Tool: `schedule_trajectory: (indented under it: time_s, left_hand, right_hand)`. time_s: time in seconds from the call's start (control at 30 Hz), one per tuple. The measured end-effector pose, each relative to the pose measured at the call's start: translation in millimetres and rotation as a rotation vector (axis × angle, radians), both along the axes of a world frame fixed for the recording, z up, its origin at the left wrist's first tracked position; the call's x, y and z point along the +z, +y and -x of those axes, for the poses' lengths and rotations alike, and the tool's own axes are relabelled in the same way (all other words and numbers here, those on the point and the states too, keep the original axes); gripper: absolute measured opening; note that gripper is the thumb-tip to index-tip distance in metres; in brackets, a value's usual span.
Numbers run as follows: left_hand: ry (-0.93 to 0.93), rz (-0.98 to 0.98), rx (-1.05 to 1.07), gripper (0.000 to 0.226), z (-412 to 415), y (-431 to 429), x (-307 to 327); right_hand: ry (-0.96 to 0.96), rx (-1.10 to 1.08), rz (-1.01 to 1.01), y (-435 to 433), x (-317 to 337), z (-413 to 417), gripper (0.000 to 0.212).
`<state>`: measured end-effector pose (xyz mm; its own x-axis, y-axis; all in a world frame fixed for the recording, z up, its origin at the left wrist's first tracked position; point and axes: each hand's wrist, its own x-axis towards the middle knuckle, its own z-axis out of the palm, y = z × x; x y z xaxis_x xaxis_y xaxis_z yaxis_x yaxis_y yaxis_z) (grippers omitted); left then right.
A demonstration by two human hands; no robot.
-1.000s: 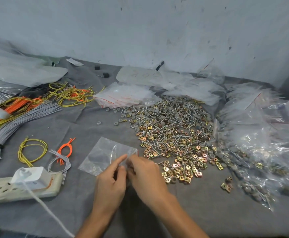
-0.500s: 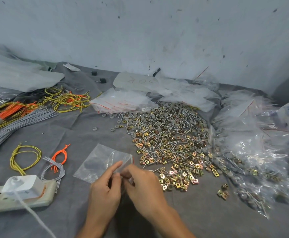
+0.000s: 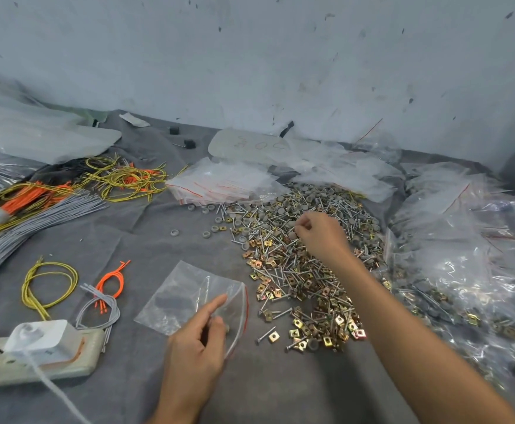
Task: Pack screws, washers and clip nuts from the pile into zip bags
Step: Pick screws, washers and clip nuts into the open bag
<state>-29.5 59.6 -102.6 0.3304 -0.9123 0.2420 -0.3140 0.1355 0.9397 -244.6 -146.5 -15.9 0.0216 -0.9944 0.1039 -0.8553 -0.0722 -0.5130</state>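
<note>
A pile of screws, grey washers and gold clip nuts (image 3: 299,261) covers the middle of the grey cloth. A clear zip bag (image 3: 189,296) with a red strip lies flat in front of it. My left hand (image 3: 196,347) pinches the bag's open mouth at its near right corner, forefinger stretched over the plastic. My right hand (image 3: 320,235) is out over the far part of the pile, fingers curled and pinching at small pieces; what it holds is too small to tell.
Filled zip bags (image 3: 464,270) are heaped at the right. A stack of unused zip bags (image 3: 222,183) lies behind the pile. Grey, orange and yellow wire bundles (image 3: 36,209) spread at the left, and a power strip (image 3: 36,359) sits near the front left edge.
My right hand left the bag mouth and reached forward over the pile. My left hand stays on the bag, which now has its mouth open.
</note>
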Motion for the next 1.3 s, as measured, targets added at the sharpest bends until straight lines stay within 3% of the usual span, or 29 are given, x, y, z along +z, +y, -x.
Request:
schedule_trajectory:
  time_s: [0.3, 0.5, 0.6, 0.7, 0.87, 1.0, 1.3]
  left_hand:
    - [-0.041, 0.019, 0.012, 0.035, -1, 0, -2]
    - [-0.019, 0.006, 0.009, 0.036, 0, -1, 0]
    - [-0.006, 0.009, -0.007, 0.036, -1, 0, 2]
    - [-0.012, 0.015, -0.022, 0.036, 0, 1, 6]
    - [-0.026, 0.014, -0.015, 0.037, 0, 0, 7]
    - [-0.061, -0.002, -0.012, 0.037, 0, 1, 8]
    - [-0.06, -0.018, -0.012, 0.035, -2, -1, 3]
  right_hand:
    - [0.256, 0.06, -0.063, -30, -6, -6, 0.022]
    - [0.313, 0.136, -0.081, -20, -10, 4, 0.018]
    - [0.232, 0.104, -0.059, -9, -3, 7, 0.014]
    - [0.034, 0.089, 0.018, 23, 11, 7, 0.015]
    - [-0.295, 0.287, -0.065, 136, 9, -3, 0.014]
    - [-0.118, 0.41, -0.016, 184, -19, -35, 0.015]
    - [0.137, 0.342, 0.167, 184, -41, -80, 0.027]
